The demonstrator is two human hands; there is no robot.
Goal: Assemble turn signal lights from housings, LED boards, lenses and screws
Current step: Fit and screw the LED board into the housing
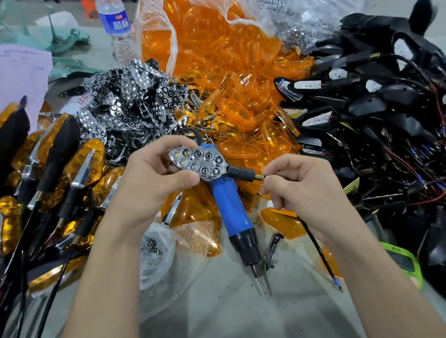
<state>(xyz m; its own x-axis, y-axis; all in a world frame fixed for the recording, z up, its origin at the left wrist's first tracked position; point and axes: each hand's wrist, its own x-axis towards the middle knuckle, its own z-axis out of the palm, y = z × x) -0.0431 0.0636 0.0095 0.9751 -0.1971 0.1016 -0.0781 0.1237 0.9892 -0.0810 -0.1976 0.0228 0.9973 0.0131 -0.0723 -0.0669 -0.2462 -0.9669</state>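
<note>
The left hand grips a turn signal light, fingers curled over its far edge and thumb pressed on the near edge. The light's chrome honeycomb reflector faces up. The right hand pinches the brass threaded stem at the end of the light's black neck between thumb and forefinger. A black wire runs out from under that hand's heel toward the person.

Directly beneath both hands a blue electric screwdriver lies on the desk, its bit pointing toward the person. Beyond the hands sits a clear bag of orange lenses. Beyond the left hand is a pile of chrome reflectors. Outward of the right hand lies a heap of black housings with wires, and outward of the left hand lie finished lights. Just under the left wrist lies a small bag of screws.
</note>
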